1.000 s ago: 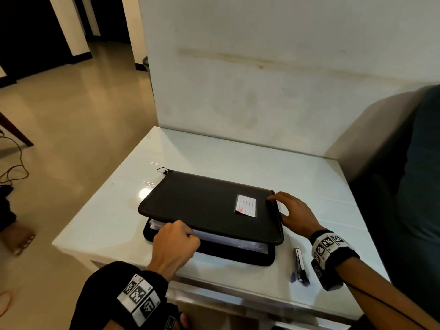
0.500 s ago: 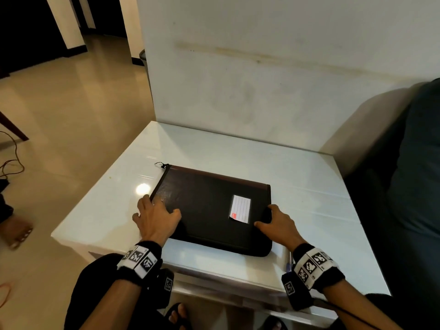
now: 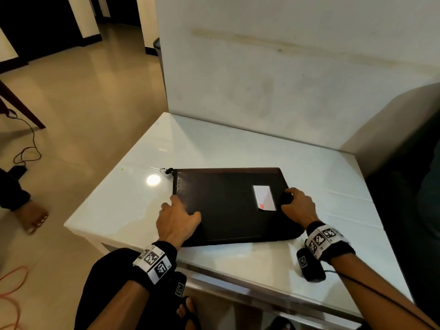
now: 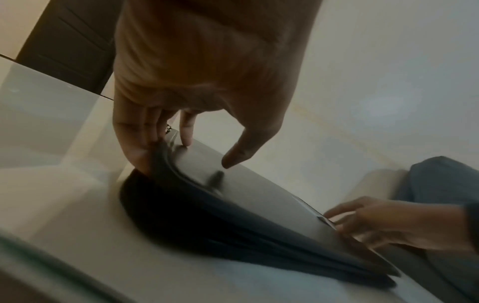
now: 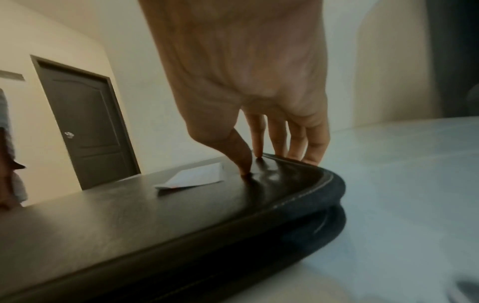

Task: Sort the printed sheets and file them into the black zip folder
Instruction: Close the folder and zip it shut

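A flat black leather-look zip folder (image 3: 228, 206) is shown lying closed on the glossy white rectangular table (image 3: 214, 148), near its front edge; a small white label with a red mark (image 3: 263, 197) is seen on the cover; the left hand (image 3: 177, 219) is laid over the folder's left edge, fingers extended along the rim and thumb on the cover; the right hand (image 3: 297, 207) is pressed on the right edge, thumb and fingertips planted on the cover, nothing being enclosed; the zip pull (image 3: 166, 171) is seen at the far left corner.
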